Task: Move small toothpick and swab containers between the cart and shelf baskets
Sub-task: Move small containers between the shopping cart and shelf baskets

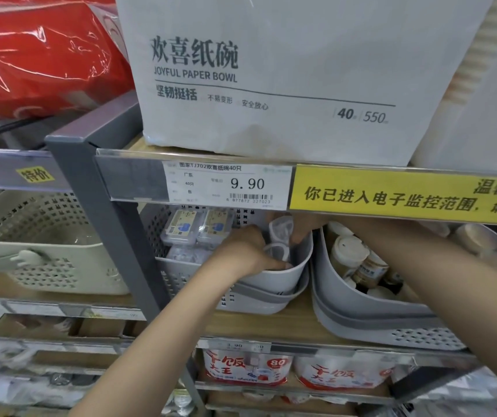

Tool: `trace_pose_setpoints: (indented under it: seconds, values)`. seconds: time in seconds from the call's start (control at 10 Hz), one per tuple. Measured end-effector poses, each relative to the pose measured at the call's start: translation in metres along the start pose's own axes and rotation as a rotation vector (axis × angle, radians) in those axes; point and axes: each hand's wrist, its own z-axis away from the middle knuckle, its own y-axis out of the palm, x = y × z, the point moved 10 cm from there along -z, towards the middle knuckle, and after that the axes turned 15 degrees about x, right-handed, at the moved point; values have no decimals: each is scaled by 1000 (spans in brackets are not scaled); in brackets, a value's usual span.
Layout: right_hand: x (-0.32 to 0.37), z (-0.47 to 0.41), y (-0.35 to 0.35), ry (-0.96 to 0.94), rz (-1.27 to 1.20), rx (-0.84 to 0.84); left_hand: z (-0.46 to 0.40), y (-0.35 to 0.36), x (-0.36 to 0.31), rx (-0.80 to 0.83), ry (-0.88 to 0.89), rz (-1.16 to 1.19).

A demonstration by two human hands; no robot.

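The left hand's (242,251) fingers (274,264) curl round a small clear round container (277,251) inside the grey basket (271,284) on the shelf (286,323), the thumb lying along the basket's front rim. The right hand (304,225) reaches in under the shelf edge above, and its fingers pinch a second clear container (280,228) just behind the first; part of that hand is hidden by the price strip. In the back left of the same basket lie 2 flat clear swab boxes (197,227) side by side, with another pack below them. Just right of it stands a second grey basket (361,320) holding small jars with white lids (351,251). To the left sits a cream perforated basket (45,263). A price tag (226,185) reads 9.90, beside a yellow notice (406,194). Above stands a white paper bowl pack (271,76).
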Motion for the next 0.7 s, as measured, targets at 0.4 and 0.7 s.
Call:
trace_pose_setpoints:
  seconds: [0.4,0.7]
  values:
    - [37,15,12,14,258,195,-24,10,10,133,-87,-120]
    - [27,0,16,101,387,217,-17,13,6,174,-119,-133]
